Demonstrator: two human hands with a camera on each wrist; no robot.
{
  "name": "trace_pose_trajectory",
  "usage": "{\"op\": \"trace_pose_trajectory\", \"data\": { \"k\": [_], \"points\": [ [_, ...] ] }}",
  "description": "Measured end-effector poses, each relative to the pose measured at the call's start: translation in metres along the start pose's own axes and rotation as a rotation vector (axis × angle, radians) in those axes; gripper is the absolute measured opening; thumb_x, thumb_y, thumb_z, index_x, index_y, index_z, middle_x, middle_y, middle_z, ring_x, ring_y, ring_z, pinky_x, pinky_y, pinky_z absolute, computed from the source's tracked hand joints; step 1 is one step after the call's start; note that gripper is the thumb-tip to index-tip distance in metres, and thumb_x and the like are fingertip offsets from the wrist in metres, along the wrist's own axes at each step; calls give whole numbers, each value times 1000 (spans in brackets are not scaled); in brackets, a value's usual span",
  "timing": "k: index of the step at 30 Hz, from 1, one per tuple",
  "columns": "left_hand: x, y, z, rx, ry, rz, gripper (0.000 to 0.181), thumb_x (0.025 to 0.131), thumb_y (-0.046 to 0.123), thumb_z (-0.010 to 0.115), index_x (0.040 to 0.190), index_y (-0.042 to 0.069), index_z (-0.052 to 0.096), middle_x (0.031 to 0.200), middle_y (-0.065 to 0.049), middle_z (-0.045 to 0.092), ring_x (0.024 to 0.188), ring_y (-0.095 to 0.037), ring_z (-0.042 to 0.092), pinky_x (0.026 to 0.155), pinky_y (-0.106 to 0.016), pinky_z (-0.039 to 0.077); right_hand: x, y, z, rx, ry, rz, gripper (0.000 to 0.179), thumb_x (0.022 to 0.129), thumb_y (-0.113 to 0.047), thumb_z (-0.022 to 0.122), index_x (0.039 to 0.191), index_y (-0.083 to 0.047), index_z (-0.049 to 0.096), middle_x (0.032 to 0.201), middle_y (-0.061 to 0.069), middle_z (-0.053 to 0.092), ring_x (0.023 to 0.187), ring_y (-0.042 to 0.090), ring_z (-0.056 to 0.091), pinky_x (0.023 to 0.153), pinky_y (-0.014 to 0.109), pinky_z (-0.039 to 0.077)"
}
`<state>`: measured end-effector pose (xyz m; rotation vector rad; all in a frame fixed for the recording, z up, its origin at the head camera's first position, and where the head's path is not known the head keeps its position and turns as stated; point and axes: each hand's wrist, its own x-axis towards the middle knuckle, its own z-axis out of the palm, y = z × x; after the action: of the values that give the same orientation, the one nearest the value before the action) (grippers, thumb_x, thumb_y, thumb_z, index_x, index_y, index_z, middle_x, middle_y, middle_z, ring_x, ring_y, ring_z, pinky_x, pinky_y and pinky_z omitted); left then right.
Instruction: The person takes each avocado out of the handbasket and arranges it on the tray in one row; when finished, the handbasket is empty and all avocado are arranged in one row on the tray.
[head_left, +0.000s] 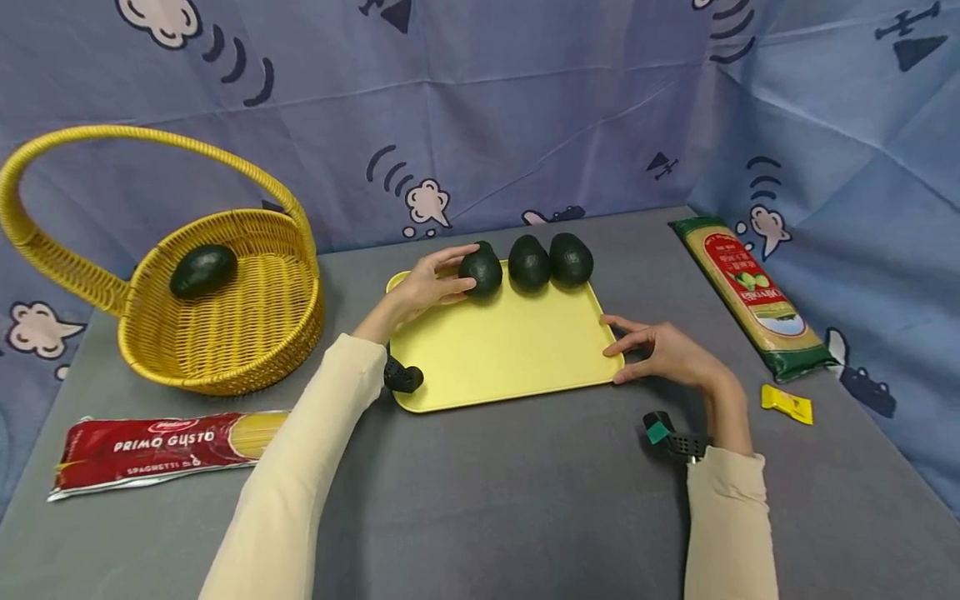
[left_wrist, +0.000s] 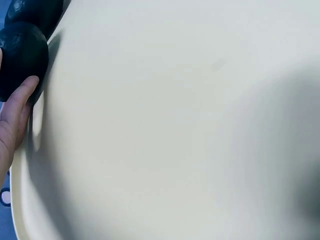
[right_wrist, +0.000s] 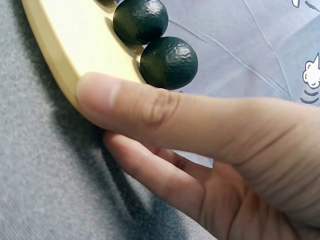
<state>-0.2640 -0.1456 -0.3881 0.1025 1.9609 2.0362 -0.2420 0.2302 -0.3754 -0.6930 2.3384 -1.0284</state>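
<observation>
My left hand [head_left: 429, 285] holds a dark green avocado [head_left: 482, 272] at the back of the yellow tray [head_left: 502, 350], thumb and fingers on its left side. In the left wrist view, fingertips touch the nearer dark avocado [left_wrist: 24, 57], with another just behind it. Two more avocados stand side by side along the tray's back edge, a middle avocado [head_left: 528, 264] and a right avocado [head_left: 572, 260]. My right hand [head_left: 660, 354] grips the tray's front right corner; in the right wrist view its thumb [right_wrist: 125, 102] lies on the rim, a finger just below.
A yellow wicker basket [head_left: 315, 342] with a tall handle stands at left, one avocado [head_left: 203, 272] inside. A red spaghetti pack [head_left: 165, 446] lies in front of it, partly behind my left sleeve. At right lie a green-ended noodle pack [head_left: 753, 296] and a small yellow packet [head_left: 787, 404].
</observation>
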Motion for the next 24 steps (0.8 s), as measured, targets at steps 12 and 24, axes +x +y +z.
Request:
{"op": "trace_pose_trajectory", "data": {
  "k": [12,24],
  "points": [
    [6,-1,4,-28,44,33,59,91,-5,61,145,12,44,144,-15,42,124,-31,50,95,-43,49,5,-3,0,-2,-5,-11,40,74,-16,83,109,0,72,149,16,37,141,39,22,110,63,17],
    [-3,8,5,97,109,95,63,89,0,66,146,13,42,153,-9,33,137,-32,35,104,-40,42,0,0,-1,-25,-4,-7,41,75,-17,83,110,0,72,150,17,35,141,40,21,109,65,16]
  ]
}}
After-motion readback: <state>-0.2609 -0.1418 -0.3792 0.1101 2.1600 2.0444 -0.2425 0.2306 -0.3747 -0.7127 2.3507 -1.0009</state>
